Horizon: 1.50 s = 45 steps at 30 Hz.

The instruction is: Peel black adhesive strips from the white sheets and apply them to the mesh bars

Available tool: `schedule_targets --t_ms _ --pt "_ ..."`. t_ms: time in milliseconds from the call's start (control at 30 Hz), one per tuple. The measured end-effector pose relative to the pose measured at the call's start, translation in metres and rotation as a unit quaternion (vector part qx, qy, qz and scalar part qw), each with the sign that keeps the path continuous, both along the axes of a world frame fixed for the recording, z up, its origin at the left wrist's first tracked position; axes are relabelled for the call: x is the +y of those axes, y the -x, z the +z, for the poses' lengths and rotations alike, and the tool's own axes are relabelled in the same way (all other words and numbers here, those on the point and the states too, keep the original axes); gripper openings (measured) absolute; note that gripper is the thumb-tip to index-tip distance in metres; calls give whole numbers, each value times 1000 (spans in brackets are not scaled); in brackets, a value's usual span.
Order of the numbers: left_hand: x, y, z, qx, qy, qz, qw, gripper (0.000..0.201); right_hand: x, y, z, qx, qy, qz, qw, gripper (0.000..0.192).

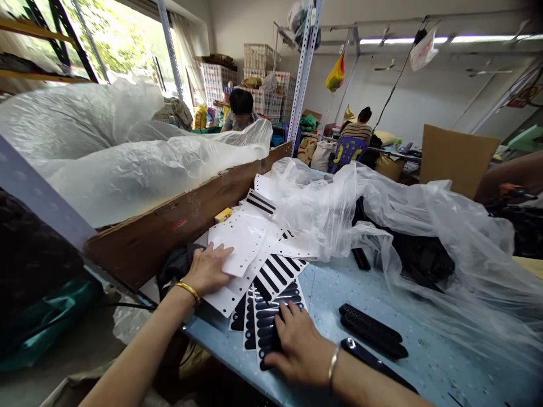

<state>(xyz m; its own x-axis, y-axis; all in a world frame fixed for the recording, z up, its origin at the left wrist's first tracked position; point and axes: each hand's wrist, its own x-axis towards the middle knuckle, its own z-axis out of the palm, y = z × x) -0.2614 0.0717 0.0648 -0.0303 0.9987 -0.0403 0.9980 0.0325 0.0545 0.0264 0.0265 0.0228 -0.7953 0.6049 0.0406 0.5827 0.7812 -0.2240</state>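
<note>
Sheets (271, 282) fan loosely under both palms. Left hand (207, 270) lies flat and open, right hand (297, 345) presses fingers down, gripping nothing. Pin the white sheet (241, 240), slide the top strip sheet (271, 316) squarely.

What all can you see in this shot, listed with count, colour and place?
Sticker sheets: a fanned pile, white backing with black oblong stickers, on the blue table's near left.
Blank backing sheets: several, white, on top of the pile.
Black mesh strips: two, on the table right of the pile.
Clear plastic bag: one, crumpled over dark items, right half of the table.
Cardboard box: one, brown, lined with clear plastic, left.
Table: one, light blue.
Crates: several, white, stacked at the back.
People: two, seated in the background.
Left hand: gold bangle, flat on a blank sheet.
Right hand: silver bangle, fingers on a sticker sheet.
</note>
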Motion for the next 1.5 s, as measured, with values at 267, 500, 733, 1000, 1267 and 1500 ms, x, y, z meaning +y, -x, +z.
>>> schedule_targets --t_ms 267,500,733,1000,1267,1500 --pt "-20 -8 -11 -3 31 -31 999 98 -62 -20 -46 -76 20 48 996 82" --pt "-55 -21 1 -13 -143 -71 987 95 -72 -37 -3 71 53 -3 996 50" --pt "-150 -100 -32 -195 -302 -178 916 15 -35 -33 32 260 156 -116 946 32" --pt "-106 -91 -47 -71 -78 -172 979 34 -1 -15 104 410 246 -165 863 39" --pt "-145 -82 -42 -335 -122 7 934 28 -79 -47 21 171 -68 22 983 43" --pt "-231 -140 -70 -791 170 230 541 55 -116 -60 -17 220 7 1 975 57"
